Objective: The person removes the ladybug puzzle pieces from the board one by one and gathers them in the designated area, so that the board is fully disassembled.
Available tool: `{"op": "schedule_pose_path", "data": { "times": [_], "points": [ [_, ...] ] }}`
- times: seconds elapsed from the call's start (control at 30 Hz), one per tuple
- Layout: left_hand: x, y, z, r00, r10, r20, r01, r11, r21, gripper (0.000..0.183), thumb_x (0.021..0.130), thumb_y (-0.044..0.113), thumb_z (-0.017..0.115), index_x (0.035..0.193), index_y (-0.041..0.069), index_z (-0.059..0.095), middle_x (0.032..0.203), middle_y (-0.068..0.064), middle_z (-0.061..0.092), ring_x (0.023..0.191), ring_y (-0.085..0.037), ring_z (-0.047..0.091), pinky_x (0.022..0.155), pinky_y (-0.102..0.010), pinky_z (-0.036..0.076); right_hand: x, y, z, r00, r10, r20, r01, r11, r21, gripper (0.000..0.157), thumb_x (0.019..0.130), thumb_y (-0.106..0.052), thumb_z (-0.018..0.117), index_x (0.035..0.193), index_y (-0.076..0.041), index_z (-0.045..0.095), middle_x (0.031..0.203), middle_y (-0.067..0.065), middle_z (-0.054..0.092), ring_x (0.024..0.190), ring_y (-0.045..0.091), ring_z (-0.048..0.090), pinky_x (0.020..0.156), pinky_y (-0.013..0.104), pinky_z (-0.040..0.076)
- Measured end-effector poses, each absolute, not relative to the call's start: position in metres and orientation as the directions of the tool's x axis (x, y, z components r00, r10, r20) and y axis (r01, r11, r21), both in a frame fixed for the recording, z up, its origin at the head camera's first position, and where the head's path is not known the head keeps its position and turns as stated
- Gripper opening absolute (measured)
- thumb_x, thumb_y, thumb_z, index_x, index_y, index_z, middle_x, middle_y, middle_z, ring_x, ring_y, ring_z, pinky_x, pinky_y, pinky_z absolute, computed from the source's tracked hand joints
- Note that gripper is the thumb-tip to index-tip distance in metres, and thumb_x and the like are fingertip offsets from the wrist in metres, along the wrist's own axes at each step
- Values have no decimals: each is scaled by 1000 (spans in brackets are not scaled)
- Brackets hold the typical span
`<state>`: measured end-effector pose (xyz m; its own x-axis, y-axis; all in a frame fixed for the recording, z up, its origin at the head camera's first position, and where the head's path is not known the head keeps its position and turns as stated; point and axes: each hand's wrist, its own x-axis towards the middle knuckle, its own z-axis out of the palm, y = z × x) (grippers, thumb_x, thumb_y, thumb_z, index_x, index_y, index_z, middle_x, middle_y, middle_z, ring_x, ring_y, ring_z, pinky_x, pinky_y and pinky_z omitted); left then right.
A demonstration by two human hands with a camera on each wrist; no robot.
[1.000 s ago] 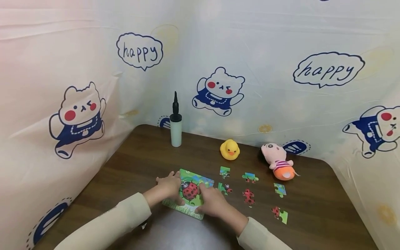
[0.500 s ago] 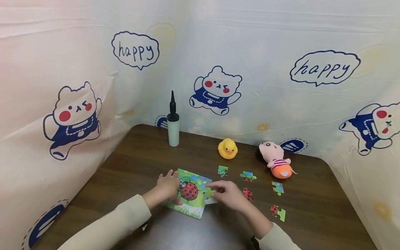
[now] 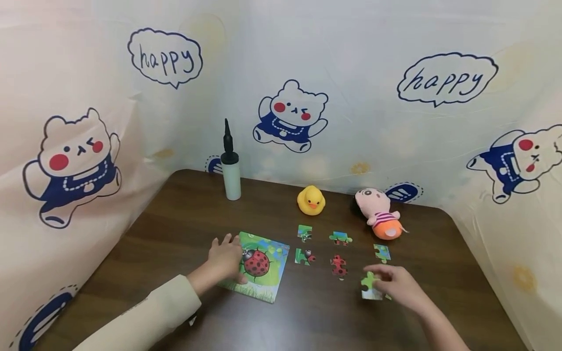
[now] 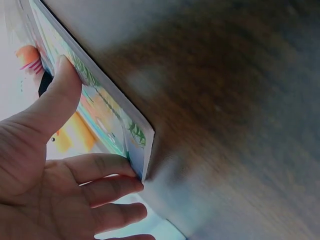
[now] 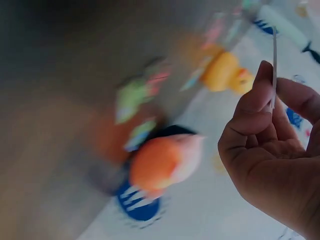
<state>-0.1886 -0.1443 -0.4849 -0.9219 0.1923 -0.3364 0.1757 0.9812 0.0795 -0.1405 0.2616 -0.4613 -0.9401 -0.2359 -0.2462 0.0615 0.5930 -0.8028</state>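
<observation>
My left hand (image 3: 225,258) lies at the left side of a square ladybug picture board (image 3: 265,268) on the table. In the left wrist view the thumb rests on the board's face, and the nearly straight fingers (image 4: 107,167) touch its edge. Off to the right, my right hand (image 3: 397,285) pinches a green and white jigsaw piece (image 3: 369,287) between thumb and fingers. The right wrist view shows that piece (image 5: 274,55) edge-on, thin and flat. Just behind it, another jigsaw piece (image 3: 388,297) is mostly hidden by the hand.
Several jigsaw pieces lie spaced out in rows, among them a red spotted one (image 3: 339,265) and a blue-green one (image 3: 382,252). Behind them sit a yellow rubber duck (image 3: 311,201) and a plush doll (image 3: 379,214). A hand pump (image 3: 231,178) stands upright farther left.
My right hand has drawn the green jigsaw piece off the board's right side and carried it right, past the laid-out pieces. The left hand stays on the board.
</observation>
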Motion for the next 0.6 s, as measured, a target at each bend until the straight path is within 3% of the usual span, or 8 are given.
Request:
{"op": "schedule_pose_path", "data": {
  "times": [0.2,0.4,0.5,0.6],
  "points": [
    [-189,-146,-484,-924,190,-333,180,982,62,95,62,50,82,132,-5,50,149,-22,31,139,-42,19,108,-62,16,-125,294,-487,-912,-286,-295,55,627,-777,29,81,-2,62,109,2,66,77,3,56,61,8,47,52,25,41],
    [-187,-144,-480,-923,197,-329,182,980,76,93,62,48,83,130,-7,51,147,-24,33,138,-43,20,107,-63,16,-115,292,-497,-953,-160,-256,10,832,-555,26,69,-2,74,92,-13,69,73,-2,52,65,11,45,55,27,38],
    [-188,-140,-480,-922,201,-331,187,979,74,94,62,47,83,130,-7,50,147,-24,33,138,-43,20,107,-62,16,-113,289,-499,-964,-109,-241,21,876,-481,33,65,-2,79,93,-14,66,76,0,49,67,14,44,57,29,37],
    [-189,-137,-481,-918,206,-340,195,979,66,95,62,47,83,132,-7,49,148,-24,32,139,-43,19,107,-62,15,-111,287,-501,-973,-73,-218,24,910,-413,43,64,-8,82,103,-11,64,84,3,49,67,16,44,56,32,37]
  ]
}}
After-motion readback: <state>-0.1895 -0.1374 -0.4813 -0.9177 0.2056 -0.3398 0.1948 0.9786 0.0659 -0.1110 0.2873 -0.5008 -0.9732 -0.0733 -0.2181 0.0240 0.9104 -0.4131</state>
